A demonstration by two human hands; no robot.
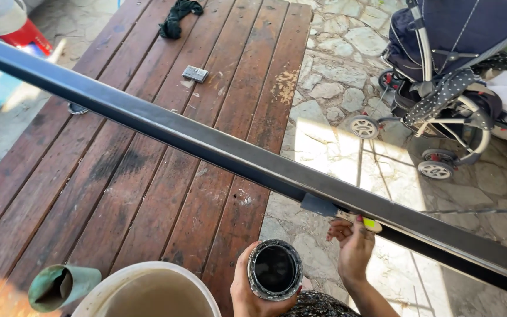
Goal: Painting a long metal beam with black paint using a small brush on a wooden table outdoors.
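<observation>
So, left to right: bucket (148,290) at counter (148,176) edge. Left hand (253,287) fingers wrapped tight round the open can (275,270). Right hand (356,249) fingers pinch a brush (324,206) against the black bar (236,155). Risk: can tips in that one-handed grip, or paint drips onto the paving (335,88) below the bar.

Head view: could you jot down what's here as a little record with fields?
Setting: wooden table beside stone paving
Left hand: grips a black can, open top facing up
Right hand: holds a brush against a long dark bar
Bar: runs slantwise across the table
On table: dark rag, small grey block
Near edge: white bucket, green tube
Beyond: stroller
</observation>
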